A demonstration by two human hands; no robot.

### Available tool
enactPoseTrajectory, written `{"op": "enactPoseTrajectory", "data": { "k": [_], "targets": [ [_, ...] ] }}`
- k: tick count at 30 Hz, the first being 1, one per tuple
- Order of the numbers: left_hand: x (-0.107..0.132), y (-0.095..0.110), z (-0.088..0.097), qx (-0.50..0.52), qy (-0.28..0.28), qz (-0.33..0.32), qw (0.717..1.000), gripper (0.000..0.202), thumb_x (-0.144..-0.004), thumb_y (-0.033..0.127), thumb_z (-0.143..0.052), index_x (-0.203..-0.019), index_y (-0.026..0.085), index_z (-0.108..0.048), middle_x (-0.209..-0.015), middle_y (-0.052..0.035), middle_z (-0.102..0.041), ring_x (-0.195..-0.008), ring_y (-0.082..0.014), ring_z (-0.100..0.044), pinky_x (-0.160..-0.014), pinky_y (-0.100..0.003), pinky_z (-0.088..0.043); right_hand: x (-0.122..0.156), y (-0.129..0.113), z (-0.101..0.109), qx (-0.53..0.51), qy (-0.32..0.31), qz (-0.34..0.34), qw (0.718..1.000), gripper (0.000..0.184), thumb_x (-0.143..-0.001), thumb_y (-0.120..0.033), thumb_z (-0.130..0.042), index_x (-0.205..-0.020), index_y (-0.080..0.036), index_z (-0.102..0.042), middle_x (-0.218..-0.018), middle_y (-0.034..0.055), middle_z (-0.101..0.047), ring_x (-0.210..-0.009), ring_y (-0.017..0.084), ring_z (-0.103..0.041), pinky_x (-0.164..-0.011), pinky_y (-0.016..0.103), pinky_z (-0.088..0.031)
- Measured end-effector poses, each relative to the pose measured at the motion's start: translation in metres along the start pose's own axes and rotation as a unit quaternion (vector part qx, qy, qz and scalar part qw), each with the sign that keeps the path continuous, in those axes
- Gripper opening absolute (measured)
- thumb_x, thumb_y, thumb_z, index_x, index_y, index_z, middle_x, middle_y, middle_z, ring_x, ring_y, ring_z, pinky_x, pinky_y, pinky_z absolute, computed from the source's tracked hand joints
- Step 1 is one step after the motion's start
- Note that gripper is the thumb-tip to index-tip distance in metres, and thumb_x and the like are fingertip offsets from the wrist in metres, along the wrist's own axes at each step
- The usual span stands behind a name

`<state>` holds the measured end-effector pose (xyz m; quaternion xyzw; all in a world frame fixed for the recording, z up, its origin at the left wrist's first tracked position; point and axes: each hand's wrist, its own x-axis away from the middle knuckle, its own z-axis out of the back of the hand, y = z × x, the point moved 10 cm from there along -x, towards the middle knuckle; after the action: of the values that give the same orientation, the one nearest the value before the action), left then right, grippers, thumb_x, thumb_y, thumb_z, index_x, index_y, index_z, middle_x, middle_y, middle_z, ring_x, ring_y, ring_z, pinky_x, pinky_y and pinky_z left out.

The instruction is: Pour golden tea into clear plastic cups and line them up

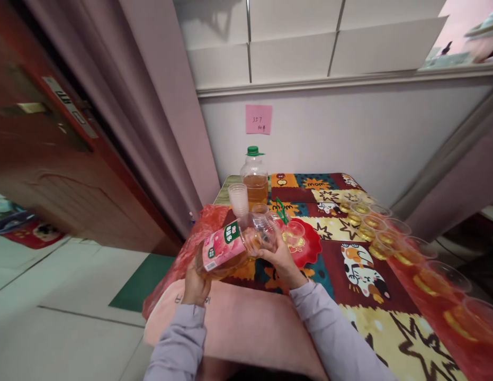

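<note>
A large clear juice bottle (224, 246) with a pink and green label lies tilted across both my hands, its neck toward the right. My left hand (196, 286) is wrapped round its base. Farther up, my right hand (284, 259) grips it near the shoulder. Amber juice shows inside. A green plastic ring (282, 211) hangs at the neck. Just beyond the neck, a clear plastic cup (296, 229) stands on a red scalloped plate (312, 248). Whether juice is flowing into the cup I cannot tell.
Behind stands a second juice bottle (254, 182) with a green cap, beside a stack of clear cups (238, 200). Several cups of yellow liquid (371, 228) line the table's right side. A pink cloth (254, 317) covers the near edge. A wooden door (63, 159) is at left.
</note>
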<state>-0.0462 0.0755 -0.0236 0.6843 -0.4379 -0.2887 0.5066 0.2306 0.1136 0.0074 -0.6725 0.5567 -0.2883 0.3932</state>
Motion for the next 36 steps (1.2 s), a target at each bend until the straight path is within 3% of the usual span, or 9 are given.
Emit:
{"op": "enactPoseTrajectory", "data": {
  "k": [4,9,14,17,20,24,26,30,36],
  "targets": [
    [0.002,0.000,-0.002,0.002,-0.003,-0.002,1.000,0.061,-0.089,0.067,-0.079,-0.132,0.024,-0.073,-0.143,-0.0109,-0.078,-0.145,-0.0421,-0.065,-0.116,-0.060,-0.061,0.008,0.000,-0.010,-0.002,-0.027,-0.027,0.999,0.136,-0.071,-0.046,-0.104,-0.176,-0.043,-0.018,-0.156,0.0116,-0.068,-0.123,0.033,-0.079,-0.095,0.052,-0.070],
    [0.009,0.008,-0.011,-0.002,-0.024,-0.020,1.000,0.068,-0.092,0.066,-0.077,-0.146,0.026,-0.067,-0.157,-0.0137,-0.069,-0.153,-0.0407,-0.059,-0.117,-0.060,-0.059,0.010,-0.007,-0.013,-0.017,-0.031,0.004,0.999,0.139,-0.069,-0.046,-0.105,-0.177,-0.043,-0.017,-0.156,0.0133,-0.068,-0.133,0.035,-0.075,-0.101,0.052,-0.068],
    [0.015,0.014,-0.018,0.022,-0.039,-0.031,0.999,0.081,-0.088,0.064,-0.082,-0.157,0.030,-0.059,-0.169,-0.0143,-0.059,-0.149,-0.0355,-0.063,-0.122,-0.058,-0.055,0.012,-0.008,-0.014,-0.011,-0.030,0.007,0.999,0.135,-0.074,-0.061,-0.098,-0.178,-0.047,-0.013,-0.158,0.0120,-0.066,-0.121,0.033,-0.079,-0.087,0.046,-0.072],
    [0.015,0.013,-0.016,0.018,-0.039,-0.027,0.999,0.087,-0.082,0.067,-0.086,-0.155,0.029,-0.061,-0.168,-0.0159,-0.059,-0.149,-0.0378,-0.063,-0.115,-0.058,-0.060,0.014,-0.008,-0.014,-0.022,-0.015,0.000,1.000,0.133,-0.075,-0.058,-0.098,-0.178,-0.046,-0.015,-0.161,0.0115,-0.064,-0.121,0.032,-0.078,-0.083,0.042,-0.072],
    [0.015,0.007,-0.013,0.004,-0.053,-0.008,0.999,0.075,-0.082,0.065,-0.087,-0.145,0.027,-0.069,-0.153,-0.0167,-0.071,-0.143,-0.0431,-0.067,-0.105,-0.061,-0.065,0.015,-0.008,-0.016,-0.049,-0.010,0.004,0.999,0.129,-0.072,-0.052,-0.101,-0.175,-0.044,-0.024,-0.162,0.0114,-0.063,-0.127,0.034,-0.076,-0.082,0.043,-0.073],
    [0.014,-0.010,-0.010,-0.008,-0.077,0.069,0.995,0.063,-0.081,0.060,-0.088,-0.134,0.029,-0.074,-0.135,-0.0144,-0.081,-0.123,-0.0466,-0.077,-0.085,-0.064,-0.070,0.013,-0.004,-0.016,-0.071,-0.010,0.002,0.997,0.124,-0.070,-0.049,-0.103,-0.170,-0.042,-0.030,-0.157,0.0100,-0.066,-0.125,0.034,-0.077,-0.079,0.042,-0.074],
    [0.011,-0.014,-0.007,-0.009,-0.073,0.087,0.993,0.071,-0.076,0.059,-0.093,-0.138,0.033,-0.072,-0.139,-0.0141,-0.079,-0.120,-0.0457,-0.079,-0.078,-0.060,-0.071,0.010,-0.001,-0.016,-0.077,-0.016,0.000,0.997,0.125,-0.069,-0.048,-0.103,-0.170,-0.044,-0.030,-0.156,0.0085,-0.066,-0.125,0.033,-0.077,-0.080,0.041,-0.074],
    [0.007,-0.013,-0.007,-0.012,-0.086,0.083,0.993,0.087,-0.071,0.060,-0.097,-0.150,0.038,-0.067,-0.153,-0.0103,-0.073,-0.132,-0.0481,-0.073,-0.082,-0.057,-0.073,0.005,0.001,-0.019,-0.089,-0.039,-0.001,0.995,0.129,-0.072,-0.047,-0.103,-0.173,-0.045,-0.024,-0.157,0.0085,-0.066,-0.128,0.032,-0.077,-0.081,0.040,-0.074],
    [0.009,-0.009,-0.006,-0.025,-0.077,0.058,0.995,0.086,-0.086,0.056,-0.088,-0.164,0.046,-0.054,-0.171,-0.0058,-0.058,-0.144,-0.0402,-0.067,-0.085,-0.045,-0.073,0.008,-0.007,-0.026,-0.091,-0.051,0.001,0.995,0.134,-0.079,-0.046,-0.100,-0.176,-0.052,-0.007,-0.177,0.0083,-0.045,-0.132,0.030,-0.074,-0.080,0.037,-0.074]
  ]
}}
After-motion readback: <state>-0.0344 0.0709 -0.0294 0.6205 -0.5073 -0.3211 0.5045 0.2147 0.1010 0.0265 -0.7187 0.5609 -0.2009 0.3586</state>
